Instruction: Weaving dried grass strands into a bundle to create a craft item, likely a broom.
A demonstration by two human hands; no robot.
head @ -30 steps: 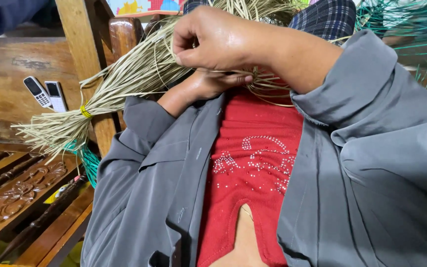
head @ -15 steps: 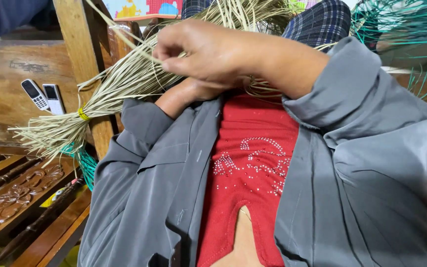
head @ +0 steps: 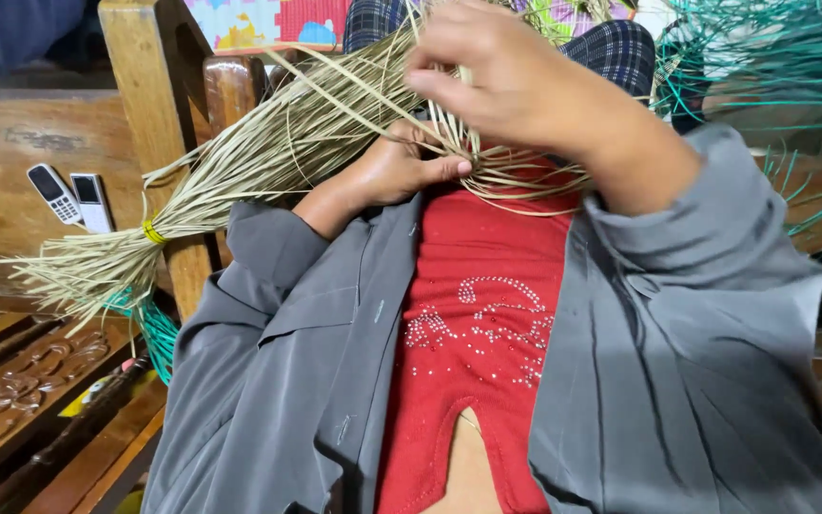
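The left hand [head: 394, 171] is curled around a bundle of dry straw strips [head: 268, 157], thumb pressed on top. Just above it, the right hand [head: 501, 81] pinches a few loose strips between fingertips. The bundle fans out past the left wrist to a yellow band [head: 152, 231]. The strips look light, springy and likely to crease; I'd grip them where they bunch tightly, near the left hand.

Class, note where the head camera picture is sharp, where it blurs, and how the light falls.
Head view: right hand smeared by motion blur; left hand, straw bundle and the two phones fairly sharp; light soft and even, no glare; green strands slightly blurred.
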